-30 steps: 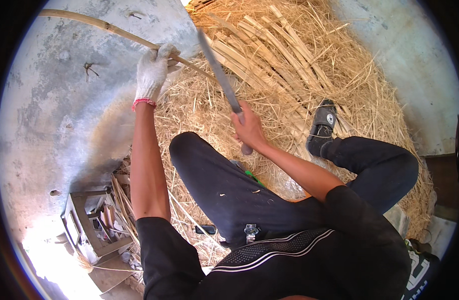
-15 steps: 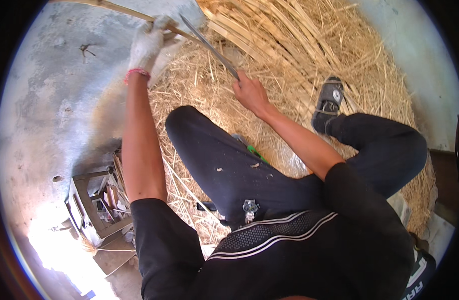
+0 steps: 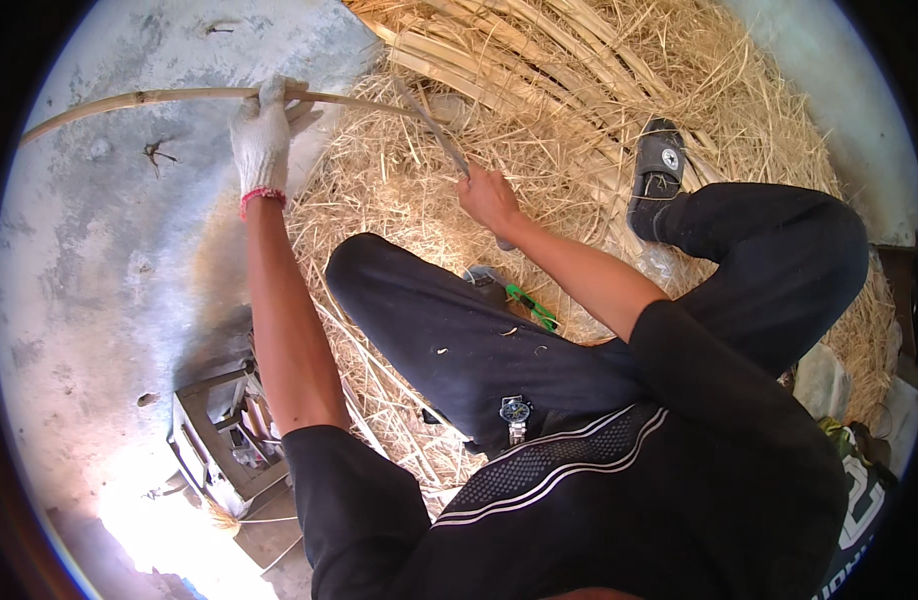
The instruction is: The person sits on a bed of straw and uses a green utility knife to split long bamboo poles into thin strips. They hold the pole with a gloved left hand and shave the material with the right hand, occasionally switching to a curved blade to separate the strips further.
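Between the two hands, up at arm's reach, a long pale cane stalk [image 3: 179,97] runs across the grey concrete floor [image 3: 89,250], bowed by the lens, its far end passing over the straw. The left hand [image 3: 262,135], in a white knit glove with a red cuff, is clenched around the stalk from above – stalk passes through the fist. The right hand [image 3: 487,197], bare, is closed on the handle of a long knife [image 3: 434,128]; the thin blade angles up and left from the fist and meets the stalk just right of the gloved hand. Whether the edge is touching or only crossing the stalk – cannot tell.

Beyond and right of both hands, a big heap of straw [image 3: 599,90] with a bundle of split pale strips [image 3: 479,60] lying across its top. Right of the right hand, a foot in a dark slipper [image 3: 657,172] rests on the straw. Below the right hand, the person's bent legs in dark trousers [image 3: 449,340], with a small green-handled tool [image 3: 531,306] beside the knee and a wristwatch [image 3: 515,412] lying on the lap. Below the left forearm, well apart from the hand, a small metal stool-like frame [image 3: 219,440] stands on the floor with loose straw beside it.
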Demonstrator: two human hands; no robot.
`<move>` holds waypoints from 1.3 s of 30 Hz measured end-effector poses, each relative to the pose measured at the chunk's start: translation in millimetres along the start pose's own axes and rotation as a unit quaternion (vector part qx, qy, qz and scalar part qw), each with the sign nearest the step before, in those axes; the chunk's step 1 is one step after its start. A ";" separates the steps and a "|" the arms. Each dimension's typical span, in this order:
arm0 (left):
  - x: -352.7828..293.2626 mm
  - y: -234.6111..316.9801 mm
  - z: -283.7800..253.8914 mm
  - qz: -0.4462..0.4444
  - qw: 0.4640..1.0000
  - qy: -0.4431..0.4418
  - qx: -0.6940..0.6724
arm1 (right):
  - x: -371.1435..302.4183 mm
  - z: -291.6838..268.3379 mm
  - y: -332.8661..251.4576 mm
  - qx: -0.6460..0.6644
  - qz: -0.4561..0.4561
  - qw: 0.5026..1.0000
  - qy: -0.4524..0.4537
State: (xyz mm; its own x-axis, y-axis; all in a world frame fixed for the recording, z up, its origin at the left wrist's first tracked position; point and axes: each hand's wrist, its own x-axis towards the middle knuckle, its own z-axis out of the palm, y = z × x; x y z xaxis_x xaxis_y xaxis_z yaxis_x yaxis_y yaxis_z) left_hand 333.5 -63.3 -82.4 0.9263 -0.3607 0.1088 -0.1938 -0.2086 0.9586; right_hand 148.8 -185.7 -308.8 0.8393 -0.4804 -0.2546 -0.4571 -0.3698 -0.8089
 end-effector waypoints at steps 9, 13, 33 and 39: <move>5.4 7.0 13.9 0.008 1.000 -0.014 0.016 | -1.4 2.3 4.3 0.002 -0.014 1.000 0.009; 1.8 7.6 12.4 -0.016 1.000 -0.009 0.011 | 20.8 19.2 46.1 -0.013 0.055 0.998 0.008; 4.2 -3.3 12.4 0.011 0.996 0.088 0.030 | 14.4 26.7 54.9 0.042 0.011 0.999 0.010; -12.1 6.8 38.5 0.043 0.952 0.233 0.196 | -7.3 26.8 7.0 0.107 -0.023 0.994 0.011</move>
State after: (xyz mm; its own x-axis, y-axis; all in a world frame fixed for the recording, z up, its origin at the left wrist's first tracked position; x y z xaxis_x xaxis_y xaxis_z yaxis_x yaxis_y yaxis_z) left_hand 308.5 -95.4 -87.3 0.9265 0.0305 0.3751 -0.2970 -0.5528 0.7786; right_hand 147.4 -163.4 -326.8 0.8506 -0.4843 -0.2047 -0.3429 -0.2159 -0.9142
